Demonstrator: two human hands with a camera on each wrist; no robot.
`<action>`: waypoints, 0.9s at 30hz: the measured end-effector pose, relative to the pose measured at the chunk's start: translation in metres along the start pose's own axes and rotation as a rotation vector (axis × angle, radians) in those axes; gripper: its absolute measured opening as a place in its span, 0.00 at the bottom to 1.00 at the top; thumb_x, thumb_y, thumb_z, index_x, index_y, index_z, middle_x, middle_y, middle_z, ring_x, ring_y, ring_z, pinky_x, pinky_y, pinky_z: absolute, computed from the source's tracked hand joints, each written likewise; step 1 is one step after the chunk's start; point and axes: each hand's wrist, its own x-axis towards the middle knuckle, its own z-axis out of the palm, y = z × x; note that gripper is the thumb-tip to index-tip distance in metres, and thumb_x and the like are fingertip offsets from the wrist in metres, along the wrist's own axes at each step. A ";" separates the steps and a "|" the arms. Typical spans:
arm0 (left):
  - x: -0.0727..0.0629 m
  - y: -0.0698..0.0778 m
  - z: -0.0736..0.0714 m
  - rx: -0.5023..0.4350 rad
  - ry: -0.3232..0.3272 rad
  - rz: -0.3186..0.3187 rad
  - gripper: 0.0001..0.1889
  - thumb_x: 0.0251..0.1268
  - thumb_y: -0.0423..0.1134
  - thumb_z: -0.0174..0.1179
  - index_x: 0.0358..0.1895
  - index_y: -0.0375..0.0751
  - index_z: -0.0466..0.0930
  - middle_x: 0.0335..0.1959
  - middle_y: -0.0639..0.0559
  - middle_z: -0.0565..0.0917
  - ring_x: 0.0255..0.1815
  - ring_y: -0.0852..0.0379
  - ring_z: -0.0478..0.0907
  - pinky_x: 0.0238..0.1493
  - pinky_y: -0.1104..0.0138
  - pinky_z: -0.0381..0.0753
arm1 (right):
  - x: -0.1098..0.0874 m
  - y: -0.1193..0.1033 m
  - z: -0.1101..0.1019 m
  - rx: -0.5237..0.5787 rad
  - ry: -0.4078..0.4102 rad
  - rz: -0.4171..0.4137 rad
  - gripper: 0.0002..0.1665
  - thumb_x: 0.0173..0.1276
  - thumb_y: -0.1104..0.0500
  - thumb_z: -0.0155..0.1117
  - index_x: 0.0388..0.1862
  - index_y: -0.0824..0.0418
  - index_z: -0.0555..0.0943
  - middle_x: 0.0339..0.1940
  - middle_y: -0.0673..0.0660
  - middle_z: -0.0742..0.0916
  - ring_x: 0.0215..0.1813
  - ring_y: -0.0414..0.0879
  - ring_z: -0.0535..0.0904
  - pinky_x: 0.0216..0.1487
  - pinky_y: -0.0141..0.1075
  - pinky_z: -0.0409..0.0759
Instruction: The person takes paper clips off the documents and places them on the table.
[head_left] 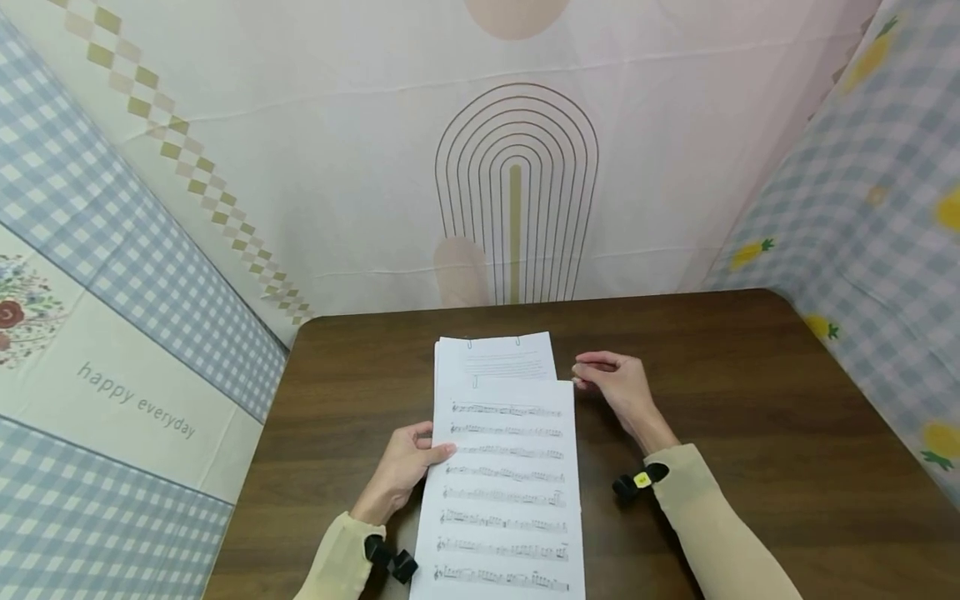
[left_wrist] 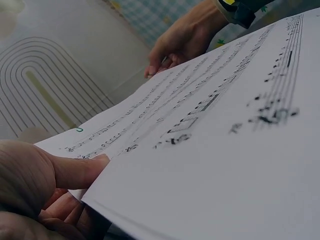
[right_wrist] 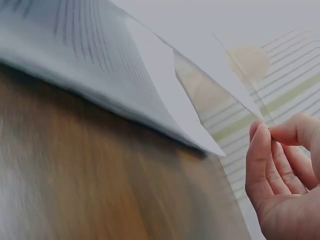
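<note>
Several printed sheets lie in a loose stack, the top one being sheet music [head_left: 506,483] with rows of staves. My left hand [head_left: 399,468] grips the stack's left edge, thumb on top and fingers beneath, as the left wrist view also shows. At the upper right corner of the music, my right hand [head_left: 618,387] pinches with thumb and forefinger; in the right wrist view the sheet's corner [right_wrist: 245,104] reaches those fingertips. A small dark bit between them is too small to identify. Behind the music, text sheets [head_left: 495,350] stick out, with paper clips [head_left: 517,341] on their top edge.
Everything is over a dark brown wooden table [head_left: 697,375]. A pale patterned cloth [head_left: 360,183] hangs behind its back edge. Checked cloths hang on the left [head_left: 90,467] and right [head_left: 825,242]. Each wrist wears a black camera strap [head_left: 641,481].
</note>
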 end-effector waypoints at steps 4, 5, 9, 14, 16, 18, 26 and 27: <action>-0.001 0.000 -0.009 -0.001 0.014 -0.001 0.20 0.73 0.27 0.67 0.64 0.23 0.80 0.41 0.39 0.95 0.33 0.54 0.93 0.36 0.64 0.93 | 0.001 -0.001 -0.013 0.020 -0.024 -0.009 0.27 0.77 0.64 0.72 0.67 0.79 0.79 0.37 0.42 0.93 0.38 0.36 0.93 0.48 0.31 0.93; -0.001 0.000 -0.010 -0.002 0.015 0.000 0.20 0.73 0.27 0.67 0.64 0.23 0.80 0.41 0.39 0.95 0.33 0.54 0.93 0.36 0.64 0.93 | 0.000 0.000 -0.015 0.015 -0.024 -0.004 0.26 0.77 0.64 0.72 0.67 0.79 0.80 0.37 0.42 0.93 0.38 0.36 0.93 0.48 0.31 0.93; -0.001 0.001 -0.012 -0.005 0.019 -0.005 0.19 0.74 0.27 0.67 0.63 0.24 0.81 0.41 0.40 0.95 0.34 0.53 0.94 0.37 0.63 0.94 | 0.000 0.002 -0.020 -0.018 -0.028 0.018 0.26 0.77 0.64 0.72 0.67 0.78 0.80 0.38 0.43 0.93 0.38 0.36 0.93 0.48 0.30 0.92; 0.000 0.001 -0.013 -0.006 0.042 -0.010 0.18 0.74 0.27 0.67 0.63 0.27 0.82 0.41 0.41 0.95 0.35 0.52 0.94 0.38 0.62 0.94 | -0.001 0.007 -0.022 -0.075 -0.032 0.030 0.22 0.77 0.66 0.71 0.64 0.78 0.82 0.39 0.48 0.92 0.37 0.36 0.92 0.46 0.30 0.92; 0.001 0.001 -0.014 -0.004 0.049 -0.008 0.18 0.74 0.27 0.67 0.63 0.27 0.82 0.42 0.41 0.95 0.35 0.52 0.94 0.38 0.62 0.94 | -0.002 0.008 -0.024 -0.106 -0.034 0.033 0.20 0.77 0.67 0.70 0.63 0.77 0.82 0.39 0.50 0.92 0.37 0.37 0.92 0.45 0.30 0.92; 0.001 0.001 -0.015 -0.005 0.053 -0.009 0.18 0.74 0.26 0.67 0.63 0.26 0.82 0.42 0.41 0.95 0.35 0.52 0.94 0.38 0.62 0.94 | -0.003 0.008 -0.025 -0.146 -0.037 0.038 0.19 0.77 0.67 0.70 0.61 0.76 0.84 0.40 0.55 0.92 0.36 0.37 0.91 0.44 0.30 0.92; 0.002 0.001 -0.017 -0.011 0.053 -0.018 0.17 0.74 0.26 0.66 0.62 0.26 0.82 0.42 0.40 0.95 0.36 0.52 0.94 0.38 0.63 0.94 | -0.007 0.013 -0.025 -0.339 -0.051 0.029 0.14 0.75 0.68 0.71 0.55 0.75 0.88 0.45 0.69 0.92 0.33 0.38 0.90 0.39 0.29 0.92; 0.002 0.001 -0.017 -0.011 0.054 -0.019 0.17 0.74 0.27 0.66 0.62 0.26 0.82 0.43 0.41 0.95 0.37 0.52 0.94 0.38 0.63 0.94 | -0.008 0.013 -0.025 -0.361 -0.054 0.024 0.13 0.75 0.69 0.71 0.54 0.75 0.88 0.45 0.69 0.92 0.33 0.38 0.90 0.38 0.29 0.92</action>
